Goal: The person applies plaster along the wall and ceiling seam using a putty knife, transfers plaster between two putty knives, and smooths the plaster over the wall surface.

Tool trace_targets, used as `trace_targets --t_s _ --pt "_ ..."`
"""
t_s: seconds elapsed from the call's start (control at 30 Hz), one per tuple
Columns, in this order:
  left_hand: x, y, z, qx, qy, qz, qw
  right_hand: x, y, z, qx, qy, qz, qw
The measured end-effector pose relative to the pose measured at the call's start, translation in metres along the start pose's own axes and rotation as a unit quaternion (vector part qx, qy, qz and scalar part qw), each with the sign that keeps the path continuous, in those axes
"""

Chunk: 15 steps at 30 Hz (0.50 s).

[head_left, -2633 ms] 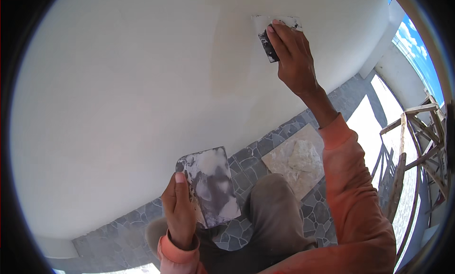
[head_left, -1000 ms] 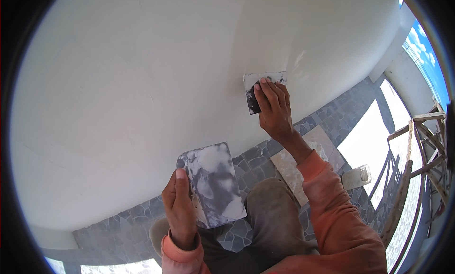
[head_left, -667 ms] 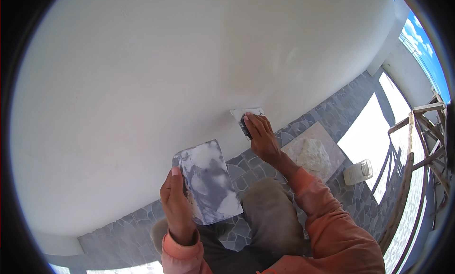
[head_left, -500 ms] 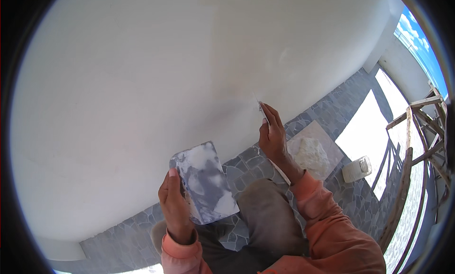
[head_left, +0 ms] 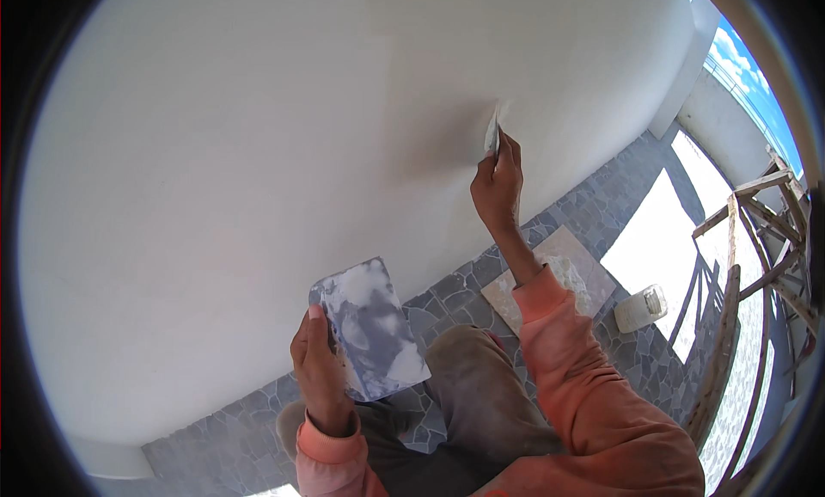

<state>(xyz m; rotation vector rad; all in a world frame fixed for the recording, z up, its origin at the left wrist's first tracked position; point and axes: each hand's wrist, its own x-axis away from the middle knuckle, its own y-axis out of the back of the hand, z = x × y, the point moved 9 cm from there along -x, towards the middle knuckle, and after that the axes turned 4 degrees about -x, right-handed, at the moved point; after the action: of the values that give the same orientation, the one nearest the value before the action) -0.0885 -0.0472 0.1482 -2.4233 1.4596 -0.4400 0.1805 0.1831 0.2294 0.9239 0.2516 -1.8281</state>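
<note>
My left hand [head_left: 322, 359] grips the side of a flat grey plate [head_left: 374, 329] smeared with white paste, held low in front of the white wall [head_left: 215, 153]. Farther up and to the right, my right hand [head_left: 497, 183] is closed on a putty scraper [head_left: 492, 131], seen almost edge-on with white paste on its face. The blade is at the wall surface or very near it, with a soft shadow to its left; whether it touches I cannot tell.
On the grey stone-patterned floor [head_left: 451, 295] below, a pale square board [head_left: 507, 295] holds a lump of white material, partly behind my right arm. A translucent plastic container [head_left: 636, 312] stands right of it. A wooden frame [head_left: 756, 187] stands at the far right beside sunlit patches.
My right hand came down the wall with the scraper face-on, then turned it edge-on and moved back up. My left hand and plate shifted only slightly.
</note>
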Motion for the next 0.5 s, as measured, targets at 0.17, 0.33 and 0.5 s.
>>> trace_targets --t_s 0.17,0.33,0.5 --pt "0.0 0.002 -0.003 -0.012 -0.019 0.006 1.0 0.04 -0.029 0.009 0.066 0.162 0.016 0.984" --pt "0.002 -0.001 -0.004 -0.002 -0.011 -0.002 1.0 0.097 -0.05 0.026 0.074 0.226 0.089 0.967" --pt "0.002 0.001 -0.006 -0.012 -0.013 -0.005 1.0 0.079 -0.015 0.033 -0.032 0.168 0.133 0.976"
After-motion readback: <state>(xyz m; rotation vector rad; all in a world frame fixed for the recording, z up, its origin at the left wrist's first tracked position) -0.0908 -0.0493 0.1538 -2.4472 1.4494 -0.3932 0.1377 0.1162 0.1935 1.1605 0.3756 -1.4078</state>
